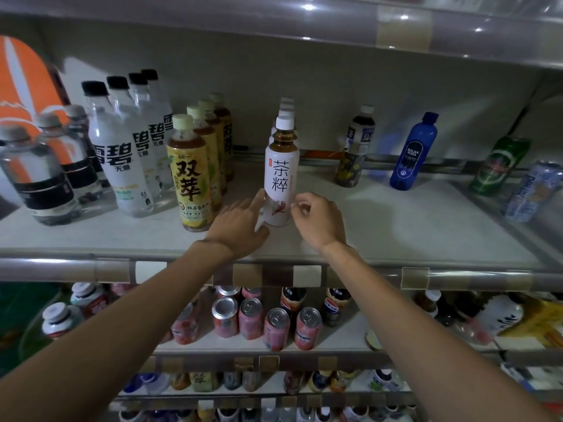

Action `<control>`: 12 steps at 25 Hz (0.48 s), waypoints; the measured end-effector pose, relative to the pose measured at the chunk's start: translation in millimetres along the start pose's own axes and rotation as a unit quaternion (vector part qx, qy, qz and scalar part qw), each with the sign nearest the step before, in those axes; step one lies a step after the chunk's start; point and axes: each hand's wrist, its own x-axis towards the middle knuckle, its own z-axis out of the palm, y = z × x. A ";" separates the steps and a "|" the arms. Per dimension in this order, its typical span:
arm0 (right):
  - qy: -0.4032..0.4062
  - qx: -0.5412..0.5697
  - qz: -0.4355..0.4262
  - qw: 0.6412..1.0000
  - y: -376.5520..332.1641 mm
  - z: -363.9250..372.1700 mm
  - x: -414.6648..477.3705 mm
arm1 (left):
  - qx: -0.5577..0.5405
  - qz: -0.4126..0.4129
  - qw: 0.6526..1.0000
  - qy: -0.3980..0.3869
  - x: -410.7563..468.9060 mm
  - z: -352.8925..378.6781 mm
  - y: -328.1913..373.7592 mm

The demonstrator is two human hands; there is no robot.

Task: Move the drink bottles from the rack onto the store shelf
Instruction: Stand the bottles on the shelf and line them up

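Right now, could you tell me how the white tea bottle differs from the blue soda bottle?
The white tea bottle has a white cap and brown liquid showing; the blue soda bottle is blue, cap included. The left hand touches the white tea bottle; the blue soda bottle stands untouched. Both stand on one shelf.

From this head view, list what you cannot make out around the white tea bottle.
Head view: the rack is out of frame.
Rear tea bottles: the front white tea bottle hides all but their caps.
Right hand: curled fingers hide whether its grip touches the bottle.
Lowest bottles: blurred, cut by the bottom edge.
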 end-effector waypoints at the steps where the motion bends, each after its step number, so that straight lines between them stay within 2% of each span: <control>1: -0.010 -0.026 -0.015 1.000 -0.1 -0.4 -4.7 | 0.010 -0.008 1.000 -0.012 -3.6 0.4 0.9; 6: -0.063 -0.173 -0.065 0.981 -2.4 -5.0 -20.9 | 0.054 0.009 0.998 -0.023 -19.9 -2.8 14.7; 12: -0.114 -0.228 -0.034 0.966 2.1 -48.7 -37.8 | 0.082 0.083 0.990 -0.081 -17.5 -17.6 51.3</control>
